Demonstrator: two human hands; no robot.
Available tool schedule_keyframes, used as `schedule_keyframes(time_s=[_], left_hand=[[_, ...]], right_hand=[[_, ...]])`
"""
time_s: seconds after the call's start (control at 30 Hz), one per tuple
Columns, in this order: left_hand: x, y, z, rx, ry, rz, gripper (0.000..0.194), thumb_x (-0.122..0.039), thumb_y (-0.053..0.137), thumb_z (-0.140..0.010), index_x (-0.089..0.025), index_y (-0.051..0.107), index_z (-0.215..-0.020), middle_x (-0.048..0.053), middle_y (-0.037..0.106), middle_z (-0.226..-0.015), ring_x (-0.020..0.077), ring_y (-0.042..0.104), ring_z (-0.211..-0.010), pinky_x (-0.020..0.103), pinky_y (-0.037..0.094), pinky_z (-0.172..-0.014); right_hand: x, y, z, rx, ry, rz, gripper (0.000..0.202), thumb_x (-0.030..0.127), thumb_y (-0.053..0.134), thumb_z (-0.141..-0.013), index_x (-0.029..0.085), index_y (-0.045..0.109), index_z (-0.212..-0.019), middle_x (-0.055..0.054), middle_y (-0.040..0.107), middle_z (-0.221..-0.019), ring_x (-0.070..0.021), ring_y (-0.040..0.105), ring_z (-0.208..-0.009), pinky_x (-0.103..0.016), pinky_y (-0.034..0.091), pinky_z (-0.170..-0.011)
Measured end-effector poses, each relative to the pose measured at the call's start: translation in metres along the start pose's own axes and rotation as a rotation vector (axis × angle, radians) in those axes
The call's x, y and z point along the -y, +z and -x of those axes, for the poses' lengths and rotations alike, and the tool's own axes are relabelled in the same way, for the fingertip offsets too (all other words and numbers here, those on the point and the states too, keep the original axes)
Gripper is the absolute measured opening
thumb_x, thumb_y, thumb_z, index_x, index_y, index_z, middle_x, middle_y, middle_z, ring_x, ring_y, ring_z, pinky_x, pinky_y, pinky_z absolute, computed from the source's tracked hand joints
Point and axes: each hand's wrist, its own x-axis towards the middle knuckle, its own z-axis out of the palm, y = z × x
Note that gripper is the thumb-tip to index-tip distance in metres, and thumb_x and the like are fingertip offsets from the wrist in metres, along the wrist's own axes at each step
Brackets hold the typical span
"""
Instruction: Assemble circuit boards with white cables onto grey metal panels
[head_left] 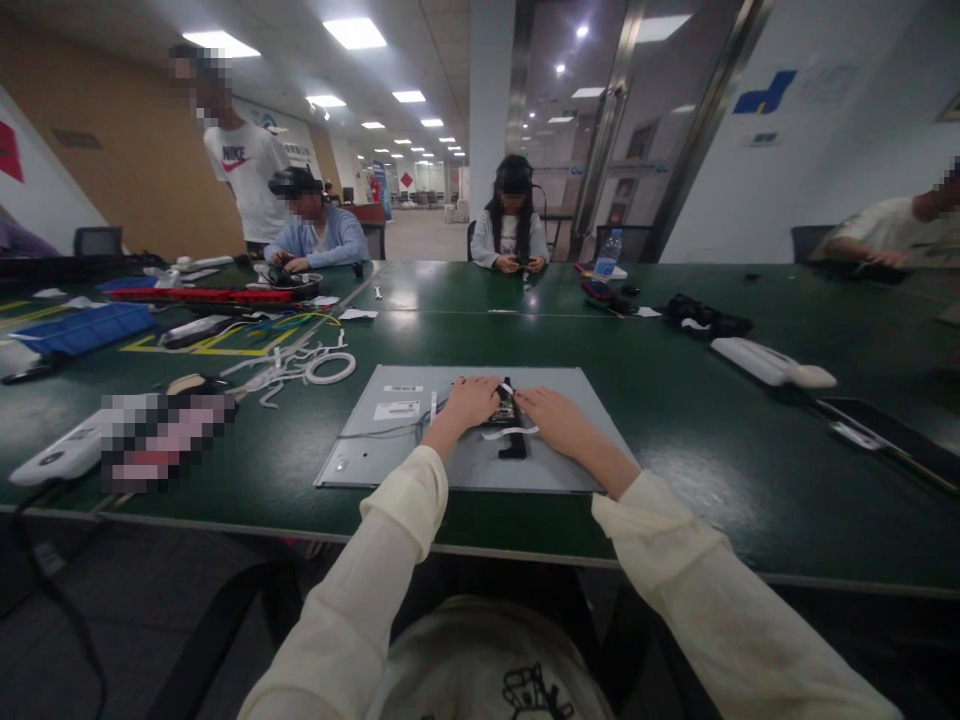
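Note:
A flat grey metal panel lies on the table in front of me, with labels on its left part. On its middle sits a small circuit board beside a black bracket. My left hand rests over the board's left side, its fingers bent down onto it. From the right, my right hand reaches in with its fingers held together at the bracket's upper edge. A white strip crosses the bracket below the hands. Thin grey cables run left from the board. Whatever lies under the fingertips is hidden.
Left on the green table are a coil of white tubing, loose strips, a blue tray and a white device. At right lie another white device and a dark flat slab. Several people are around the table.

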Motion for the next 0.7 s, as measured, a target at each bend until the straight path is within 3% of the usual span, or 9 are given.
schedule_keyframes(time_s=[0.33, 0.47, 0.57, 0.7], left_hand=[[0.0, -0.001, 0.0, 0.016, 0.026, 0.012, 0.039, -0.024, 0.028, -0.09, -0.021, 0.045, -0.125, 0.007, 0.049, -0.133, 0.0196, 0.047, -0.118, 0.039, 0.036, -0.095], [-0.001, -0.002, 0.0, -0.003, 0.017, 0.017, 0.038, -0.024, 0.027, -0.091, -0.021, 0.046, -0.123, 0.007, 0.051, -0.131, 0.0185, 0.048, -0.117, 0.036, 0.037, -0.094], [-0.001, -0.003, 0.001, -0.018, -0.007, 0.013, 0.036, -0.026, 0.029, -0.091, -0.019, 0.048, -0.121, 0.009, 0.057, -0.122, 0.019, 0.052, -0.111, 0.034, 0.038, -0.092], [-0.002, -0.005, 0.001, -0.043, -0.032, -0.004, 0.033, -0.027, 0.03, -0.091, -0.018, 0.051, -0.115, 0.009, 0.061, -0.113, 0.0199, 0.056, -0.104, 0.033, 0.04, -0.09]], right_hand=[[0.001, -0.001, 0.005, -0.033, 0.027, -0.048, 0.04, 0.007, 0.039, -0.084, 0.016, 0.053, -0.12, -0.011, 0.053, -0.123, -0.0233, 0.049, -0.109, -0.038, 0.042, -0.089], [-0.004, -0.004, 0.007, -0.095, 0.124, -0.192, 0.042, 0.007, 0.037, -0.083, 0.015, 0.053, -0.12, -0.01, 0.055, -0.122, -0.0204, 0.049, -0.11, -0.034, 0.038, -0.093], [-0.005, -0.013, 0.008, -0.146, 0.315, -0.331, 0.037, 0.013, 0.034, -0.087, 0.014, 0.056, -0.116, -0.01, 0.063, -0.106, -0.0166, 0.057, -0.097, -0.028, 0.039, -0.086], [0.001, -0.025, 0.008, -0.032, 0.446, -0.36, 0.038, 0.037, 0.034, -0.091, 0.016, 0.065, -0.096, -0.008, 0.066, -0.08, -0.0166, 0.06, -0.073, -0.025, 0.038, -0.067]])
